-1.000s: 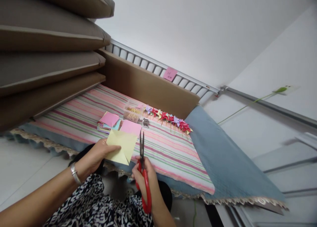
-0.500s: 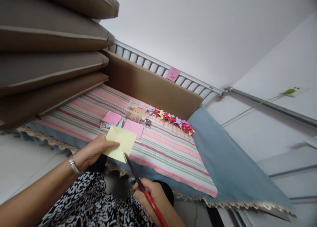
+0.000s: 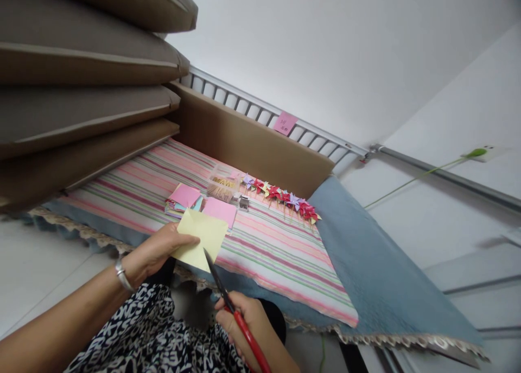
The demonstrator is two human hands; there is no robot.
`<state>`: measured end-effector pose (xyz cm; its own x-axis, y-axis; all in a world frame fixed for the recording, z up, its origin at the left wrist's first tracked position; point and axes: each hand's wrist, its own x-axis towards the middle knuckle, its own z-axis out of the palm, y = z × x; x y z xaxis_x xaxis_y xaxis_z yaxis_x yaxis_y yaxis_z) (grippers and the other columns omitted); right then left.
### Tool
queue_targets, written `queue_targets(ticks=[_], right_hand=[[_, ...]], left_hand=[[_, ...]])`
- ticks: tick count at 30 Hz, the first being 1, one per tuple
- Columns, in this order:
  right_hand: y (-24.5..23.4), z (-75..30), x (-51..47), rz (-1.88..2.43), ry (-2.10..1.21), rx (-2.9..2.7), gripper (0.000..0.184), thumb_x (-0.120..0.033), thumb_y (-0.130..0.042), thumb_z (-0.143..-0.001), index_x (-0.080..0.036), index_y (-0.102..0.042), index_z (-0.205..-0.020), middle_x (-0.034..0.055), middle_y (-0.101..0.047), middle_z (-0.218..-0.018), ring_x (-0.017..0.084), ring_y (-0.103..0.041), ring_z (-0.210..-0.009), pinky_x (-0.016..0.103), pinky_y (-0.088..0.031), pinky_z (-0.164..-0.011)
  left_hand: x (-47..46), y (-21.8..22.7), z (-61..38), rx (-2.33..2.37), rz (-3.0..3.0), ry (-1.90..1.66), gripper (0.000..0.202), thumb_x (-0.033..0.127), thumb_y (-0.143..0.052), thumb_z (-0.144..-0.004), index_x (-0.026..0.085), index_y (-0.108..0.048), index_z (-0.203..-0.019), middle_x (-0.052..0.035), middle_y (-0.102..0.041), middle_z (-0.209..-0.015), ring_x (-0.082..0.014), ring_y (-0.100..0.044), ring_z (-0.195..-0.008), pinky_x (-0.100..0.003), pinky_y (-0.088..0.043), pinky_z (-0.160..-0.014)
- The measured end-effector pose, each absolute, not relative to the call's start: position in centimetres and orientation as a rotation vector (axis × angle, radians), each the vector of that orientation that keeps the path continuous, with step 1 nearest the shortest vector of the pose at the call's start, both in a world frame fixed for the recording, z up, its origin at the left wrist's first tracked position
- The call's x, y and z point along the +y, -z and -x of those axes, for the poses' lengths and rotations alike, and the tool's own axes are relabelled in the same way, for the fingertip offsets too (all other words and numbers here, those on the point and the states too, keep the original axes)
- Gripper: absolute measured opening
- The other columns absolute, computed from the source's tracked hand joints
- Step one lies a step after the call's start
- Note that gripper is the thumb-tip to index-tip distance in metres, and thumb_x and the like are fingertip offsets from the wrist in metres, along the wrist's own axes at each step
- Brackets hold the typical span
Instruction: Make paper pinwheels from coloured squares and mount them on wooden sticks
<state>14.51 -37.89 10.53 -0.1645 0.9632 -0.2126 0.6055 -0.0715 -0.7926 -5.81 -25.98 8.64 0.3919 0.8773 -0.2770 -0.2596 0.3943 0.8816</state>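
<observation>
A square sheet of pale yellow paper [image 3: 205, 229] is pinched in my left hand [image 3: 165, 246], thumb on top and fingers beneath. Faint crease lines show on it. My right hand [image 3: 252, 329] grips red-handled scissors [image 3: 222, 286], whose dark blades reach the sheet's lower right corner area. Just beyond the sheet lie a stack of coloured paper squares [image 3: 184, 195] and a pink paper pile [image 3: 222, 211]. Past them stands a clear plastic box [image 3: 222, 185] with thin sticks and small yellow pieces, and a small dark-and-clear item [image 3: 243, 202] beside it.
A row of paper pinwheels on sticks [image 3: 274, 193] lies along the back of the striped cloth [image 3: 280, 253]. Behind it a brown board [image 3: 248, 139] leans on a metal rail. Thick folded brown panels [image 3: 81, 112] rise at the left. Blue cloth [image 3: 366, 264] covers the right side.
The scissor blades have moved slightly further into the yellow sheet, from its lower edge toward the middle. Both hands have shifted only a little.
</observation>
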Motion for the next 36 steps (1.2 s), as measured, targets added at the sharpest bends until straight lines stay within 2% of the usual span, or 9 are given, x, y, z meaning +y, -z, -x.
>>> queue_targets(ticks=[16,24,36], right_hand=[[-11.0,-14.0,-37.9,1.696,-1.167,-1.703,0.007,-0.022,-0.06,-0.078,-0.018,-0.066,-0.077,-0.0035,-0.049,-0.058,0.012,-0.045,-0.057,0.023,-0.035,-0.056],[-10.6,-14.3,-38.1,1.688,-1.151,-1.713,0.005,-0.022,-0.06,-0.078,-0.02,-0.065,-0.078,-0.0045,-0.049,-0.058,0.012,-0.046,-0.058,0.022,-0.036,-0.058],[-10.8,-14.5,-38.1,1.704,-1.219,-1.658,0.007,-0.024,-0.059,-0.079,-0.018,-0.063,-0.077,-0.0045,-0.048,-0.06,0.011,-0.045,-0.059,0.022,-0.035,-0.057]], left_hand=[[-26.5,-9.8,5.7,0.868,-0.836,-0.864,0.04,0.024,-0.08,-0.054,0.009,-0.071,-0.089,-0.01,-0.076,-0.075,-0.0224,-0.068,-0.064,-0.029,-0.051,-0.06],[-26.5,-9.9,5.5,0.841,-0.849,-0.862,0.044,0.023,-0.078,-0.057,0.008,-0.069,-0.098,-0.0108,-0.076,-0.077,-0.0221,-0.068,-0.064,-0.03,-0.051,-0.06],[-26.6,-10.1,5.2,0.835,-0.853,-0.854,0.043,0.022,-0.079,-0.058,0.007,-0.07,-0.098,-0.0111,-0.076,-0.078,-0.0217,-0.068,-0.065,-0.029,-0.052,-0.063]])
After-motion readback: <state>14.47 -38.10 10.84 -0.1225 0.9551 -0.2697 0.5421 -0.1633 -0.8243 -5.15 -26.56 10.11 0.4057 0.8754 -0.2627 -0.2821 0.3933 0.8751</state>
